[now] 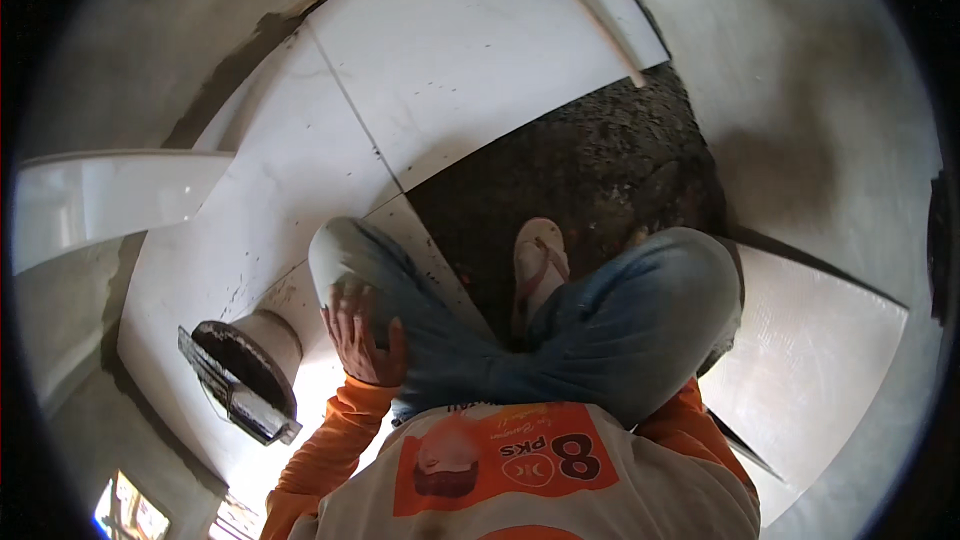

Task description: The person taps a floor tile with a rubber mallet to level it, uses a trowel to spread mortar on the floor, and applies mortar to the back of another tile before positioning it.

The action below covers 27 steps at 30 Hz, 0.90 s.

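My left hand [363, 336] lies on my left thigh in blue jeans, palm down, fingers outstretched and holding nothing. My right arm, in an orange sleeve [690, 430], runs down behind my right leg, and the hand itself is hidden. To the left of my left hand stands a mortar-smeared bucket [280, 332]. Across its top rests a flat metal trowel [225, 380], caked with mortar. At the far right a mallet [590, 15] with a dark grey head and wooden handle lies on a white floor tile [440, 60], its handle end reaching over the tile's edge.
Dark, rough mortar or soil [590, 155] fills the gap beside the laid tiles, and my sandalled foot [541, 255] stands on it. One white tile [120, 195] leans at the left wall; another tile [815, 360] is at the right. Grey plastered walls [800, 70] enclose the space.
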Available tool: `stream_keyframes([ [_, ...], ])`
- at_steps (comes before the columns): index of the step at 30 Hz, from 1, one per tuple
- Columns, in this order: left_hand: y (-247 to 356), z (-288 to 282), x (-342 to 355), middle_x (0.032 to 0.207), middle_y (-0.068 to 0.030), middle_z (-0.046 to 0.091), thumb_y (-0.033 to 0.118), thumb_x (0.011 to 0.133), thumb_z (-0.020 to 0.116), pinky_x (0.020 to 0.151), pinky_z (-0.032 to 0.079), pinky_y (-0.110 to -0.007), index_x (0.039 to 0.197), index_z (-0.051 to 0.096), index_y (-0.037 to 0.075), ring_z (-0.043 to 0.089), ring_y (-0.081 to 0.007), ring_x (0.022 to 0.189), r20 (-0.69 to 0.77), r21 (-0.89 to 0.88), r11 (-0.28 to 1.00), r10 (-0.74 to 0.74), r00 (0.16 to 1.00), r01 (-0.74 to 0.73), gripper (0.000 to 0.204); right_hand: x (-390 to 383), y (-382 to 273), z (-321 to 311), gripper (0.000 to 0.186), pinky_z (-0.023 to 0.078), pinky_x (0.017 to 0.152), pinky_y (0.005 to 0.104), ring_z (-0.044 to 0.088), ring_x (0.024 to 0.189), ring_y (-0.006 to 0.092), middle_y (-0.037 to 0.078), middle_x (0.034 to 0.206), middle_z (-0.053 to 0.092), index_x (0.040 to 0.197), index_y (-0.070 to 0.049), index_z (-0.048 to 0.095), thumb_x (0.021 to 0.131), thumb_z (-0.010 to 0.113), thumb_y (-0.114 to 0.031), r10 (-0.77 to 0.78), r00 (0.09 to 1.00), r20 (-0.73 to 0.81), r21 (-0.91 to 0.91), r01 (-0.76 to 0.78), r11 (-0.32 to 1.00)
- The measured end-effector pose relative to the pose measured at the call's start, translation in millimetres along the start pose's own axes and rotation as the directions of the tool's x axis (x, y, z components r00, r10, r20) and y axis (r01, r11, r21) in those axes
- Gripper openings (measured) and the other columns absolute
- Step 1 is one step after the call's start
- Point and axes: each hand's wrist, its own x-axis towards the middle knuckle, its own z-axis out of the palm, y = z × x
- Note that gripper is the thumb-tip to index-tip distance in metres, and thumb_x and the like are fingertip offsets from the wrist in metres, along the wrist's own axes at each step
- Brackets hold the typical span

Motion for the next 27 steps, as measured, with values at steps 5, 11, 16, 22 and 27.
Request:
stream_keyframes([
  [5, -2.1, 18.2, 37.0, 0.087, -0.0147, 0.063, 0.007, 0.075, 0.059, 0.087, 0.039, -0.038, 0.113, 0.053, 0.002, 0.061, -0.0205, 0.08, -0.002, -0.248, 0.959, 0.143, 0.99, -0.139, 0.039, 17.1, -36.1, 24.8, 0.061, 0.04, 0.092, 0.0412, 0.046, 0.112, 0.0345, 0.02, 0.118, 0.048, 0.124, -0.003, 0.039, 0.078, 0.061, -0.037, 0.025, 0.995, 0.101, 0.096, -0.035, 0.995],
  [11, -149.6, 54.3, 154.4, 0.091, -0.0071, 0.059, 0.009, 0.077, 0.064, 0.065, 0.045, -0.026, 0.126, 0.043, 0.006, 0.052, -0.014, 0.073, -0.196, -0.692, 0.647, -0.594, 0.78, 0.319, 0.053, 5.5, -18.2, 15.9, 0.063, 0.04, 0.092, 0.0406, 0.044, 0.114, 0.034, 0.02, 0.12, 0.047, 0.125, -0.003, 0.038, 0.077, 0.063, -0.035, 0.061, 0.993, 0.103, 0.145, -0.075, 0.987],
  [16, -285.8, 144.3, 90.5, 0.128, -0.02, 0.042, 0.034, 0.077, 0.065, 0.098, 0.033, -0.036, 0.134, 0.031, 0.004, 0.041, -0.0335, 0.118, -0.324, 0.146, 0.854, -0.436, 0.839, 0.5, 0.072, 25.1, -100.5, 25.4, 0.064, 0.041, 0.092, 0.0401, 0.043, 0.116, 0.0336, 0.02, 0.122, 0.046, 0.126, -0.004, 0.037, 0.076, 0.065, -0.033, -0.022, 0.987, 0.161, 0.216, -0.013, 0.976],
  [22, -238.6, 196.1, 36.6, 0.131, -0.0194, 0.04, 0.037, 0.078, 0.061, 0.099, 0.032, -0.038, 0.134, 0.031, 0.005, 0.039, -0.0331, 0.12, -0.318, 0.452, 0.744, -0.38, 0.869, 0.491, 0.072, 104.0, -104.5, 39.6, 0.05, 0.04, 0.091, 0.0405, 0.044, 0.11, 0.0369, 0.022, 0.115, 0.048, 0.112, -0.001, 0.046, 0.074, 0.067, -0.028, -0.234, 0.852, -0.468, 0.028, 0.279, 0.96],
  [27, -252.4, 175.5, 54.2, 0.132, -0.0189, 0.038, 0.04, 0.079, 0.059, 0.1, 0.03, -0.039, 0.135, 0.03, 0.006, 0.037, -0.0327, 0.121, -0.366, 0.522, 0.715, -0.306, 0.879, 0.466, 0.071, 39.0, -115.6, 44.8, 0.043, 0.037, 0.091, 0.044, 0.044, 0.104, 0.0407, 0.023, 0.106, 0.047, 0.111, 0.001, 0.047, 0.076, 0.061, -0.02, -0.141, 0.902, -0.407, 0.156, 0.221, 0.963],
])
